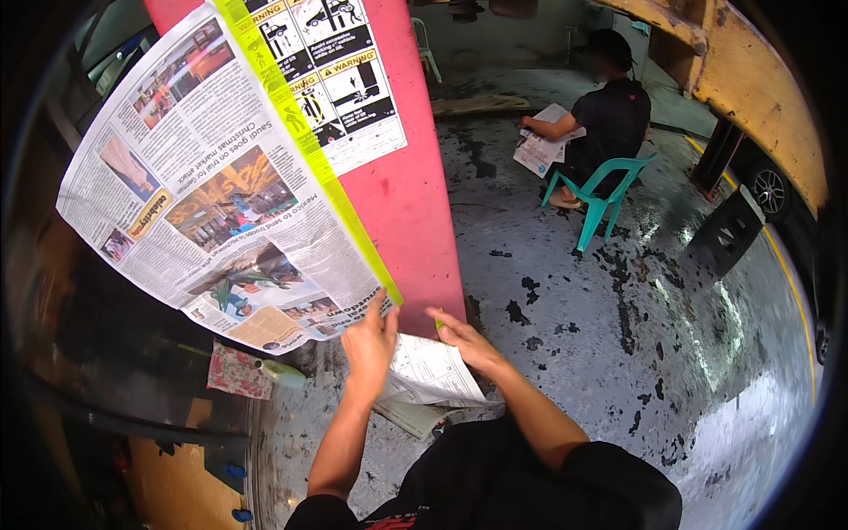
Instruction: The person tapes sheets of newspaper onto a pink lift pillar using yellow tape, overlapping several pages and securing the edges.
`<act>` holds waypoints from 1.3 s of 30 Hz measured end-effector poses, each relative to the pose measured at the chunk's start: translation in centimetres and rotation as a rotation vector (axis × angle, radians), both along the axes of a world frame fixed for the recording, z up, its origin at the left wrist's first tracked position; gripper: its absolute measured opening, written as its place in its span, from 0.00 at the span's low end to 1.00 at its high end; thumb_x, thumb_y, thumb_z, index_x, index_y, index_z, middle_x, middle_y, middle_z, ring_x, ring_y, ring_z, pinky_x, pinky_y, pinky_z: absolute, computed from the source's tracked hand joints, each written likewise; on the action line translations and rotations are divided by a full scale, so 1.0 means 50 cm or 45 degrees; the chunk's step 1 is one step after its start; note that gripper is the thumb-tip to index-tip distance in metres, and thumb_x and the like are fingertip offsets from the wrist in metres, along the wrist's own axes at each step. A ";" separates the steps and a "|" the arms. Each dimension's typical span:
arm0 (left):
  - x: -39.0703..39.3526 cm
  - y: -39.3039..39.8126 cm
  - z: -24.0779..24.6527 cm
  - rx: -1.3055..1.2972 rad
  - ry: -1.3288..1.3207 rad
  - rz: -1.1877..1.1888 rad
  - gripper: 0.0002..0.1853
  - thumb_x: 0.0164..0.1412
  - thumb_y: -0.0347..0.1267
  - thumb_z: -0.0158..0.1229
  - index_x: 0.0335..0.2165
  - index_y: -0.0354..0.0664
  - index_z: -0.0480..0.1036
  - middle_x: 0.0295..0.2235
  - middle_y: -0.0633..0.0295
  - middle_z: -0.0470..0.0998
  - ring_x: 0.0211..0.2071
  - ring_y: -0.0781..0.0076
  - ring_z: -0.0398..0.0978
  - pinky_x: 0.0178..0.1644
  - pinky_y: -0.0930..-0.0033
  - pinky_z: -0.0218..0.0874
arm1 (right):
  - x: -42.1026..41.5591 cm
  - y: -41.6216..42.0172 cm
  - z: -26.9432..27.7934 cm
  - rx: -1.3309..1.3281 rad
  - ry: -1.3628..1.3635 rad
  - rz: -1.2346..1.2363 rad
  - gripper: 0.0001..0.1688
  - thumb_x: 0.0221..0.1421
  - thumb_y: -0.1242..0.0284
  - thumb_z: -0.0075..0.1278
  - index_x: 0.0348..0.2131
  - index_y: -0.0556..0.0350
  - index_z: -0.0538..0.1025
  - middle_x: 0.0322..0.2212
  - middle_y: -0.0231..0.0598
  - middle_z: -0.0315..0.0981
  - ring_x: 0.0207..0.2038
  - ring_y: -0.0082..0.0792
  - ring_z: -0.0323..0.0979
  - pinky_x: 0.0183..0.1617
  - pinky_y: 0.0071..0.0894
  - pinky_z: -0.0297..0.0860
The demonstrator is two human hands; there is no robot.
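Note:
A printed newspaper sheet (218, 192) hangs against a pink-red post (404, 225). A strip of yellow-green tape (331, 179) runs down the sheet's right edge. At the strip's lower end, the raised fingers of my left hand (368, 348) touch the sheet's corner; whether they pinch it is hidden. My right hand (469, 343), just right of it, has a small yellow-green piece of tape (440, 322) between finger and thumb. Below and between my hands is a second newspaper sheet (434, 371), its top edge beside my right fingers. More folded newspaper (414, 417) shows beneath it.
A warning label (354, 79) is on the post. Ahead, a person (609, 119) sits on a green plastic chair (603, 185) with newspaper. A yellow metal structure (762, 73) hangs upper right, near a car wheel (768, 189). A bottle (281, 374) and floral cloth (235, 371) are lower left.

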State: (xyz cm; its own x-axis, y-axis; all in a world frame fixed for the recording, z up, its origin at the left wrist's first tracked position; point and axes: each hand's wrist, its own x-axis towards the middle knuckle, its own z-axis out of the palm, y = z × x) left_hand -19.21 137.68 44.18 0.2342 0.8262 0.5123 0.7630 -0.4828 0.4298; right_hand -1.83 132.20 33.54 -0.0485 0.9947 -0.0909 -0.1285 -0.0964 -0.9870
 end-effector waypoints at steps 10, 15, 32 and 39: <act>0.018 0.038 0.201 -0.106 -0.469 0.201 0.13 0.58 0.35 0.61 0.32 0.32 0.76 0.10 0.62 0.62 0.15 0.81 0.55 0.19 0.72 0.50 | 0.121 -0.053 0.287 0.287 -0.486 0.056 0.14 0.51 0.66 0.60 0.31 0.59 0.78 0.18 0.31 0.71 0.23 0.18 0.62 0.28 0.27 0.62; 0.020 0.047 0.247 -0.510 -0.366 -0.506 0.20 0.51 0.33 0.65 0.42 0.34 0.74 0.28 0.63 0.77 0.28 0.79 0.69 0.35 0.75 0.61 | 0.151 -0.067 0.331 0.188 -0.164 -0.145 0.11 0.53 0.69 0.58 0.31 0.60 0.79 0.21 0.25 0.73 0.26 0.16 0.66 0.30 0.21 0.63; 0.010 0.092 0.262 -1.693 -0.773 -1.349 0.32 0.60 0.37 0.57 0.57 0.31 0.59 0.40 0.57 0.78 0.36 0.78 0.76 0.40 0.79 0.67 | 0.218 -0.064 0.396 0.771 -0.833 -0.223 0.09 0.47 0.75 0.59 0.30 0.62 0.77 0.23 0.41 0.73 0.26 0.34 0.72 0.31 0.29 0.65; 0.023 0.052 0.295 -1.200 -0.691 -1.002 0.10 0.57 0.29 0.61 0.36 0.33 0.73 0.31 0.65 0.79 0.30 0.86 0.72 0.34 0.83 0.62 | 0.226 -0.068 0.394 0.630 -0.845 -0.260 0.11 0.49 0.73 0.60 0.31 0.65 0.78 0.23 0.39 0.73 0.26 0.28 0.70 0.30 0.26 0.63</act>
State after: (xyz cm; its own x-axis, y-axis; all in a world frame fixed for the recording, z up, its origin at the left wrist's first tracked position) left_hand -18.04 140.27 58.94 0.7570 0.6534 0.0059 0.0492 -0.0661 0.9966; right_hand 9.48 128.78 53.22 0.0456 0.9109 0.4101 0.5233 0.3279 -0.7866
